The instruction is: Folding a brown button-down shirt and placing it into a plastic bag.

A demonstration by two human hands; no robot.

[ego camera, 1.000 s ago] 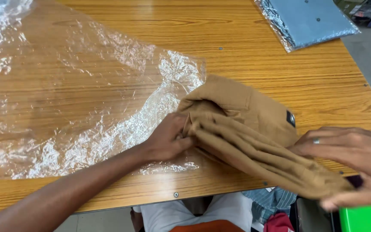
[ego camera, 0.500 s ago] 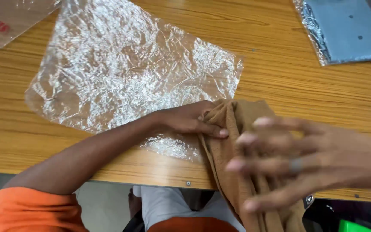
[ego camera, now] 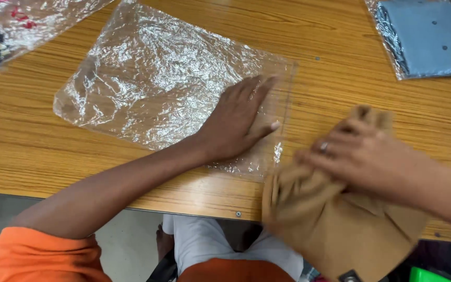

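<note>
My left hand (ego camera: 240, 121) lies flat, fingers spread, on the near right corner of a clear crinkled plastic bag (ego camera: 152, 83) on the wooden table (ego camera: 335, 99). My right hand (ego camera: 361, 156), with a ring on one finger, grips a folded tan garment (ego camera: 340, 224) that hangs over the table's near edge, to the right of the bag. The garment is blurred with motion and has a small dark tag at its lower end.
A bagged blue garment (ego camera: 424, 34) lies at the far right corner. Another clear bag with red and black print (ego camera: 11, 23) sits at the far left. My orange sleeve (ego camera: 37, 256) and my lap (ego camera: 225, 256) are below the table edge. A green object (ego camera: 431, 275) shows at bottom right.
My left hand let go of the tan garment and moved up onto the plastic bag, pressing it flat. My right hand gathered the garment and pulled it right, off the bag.
</note>
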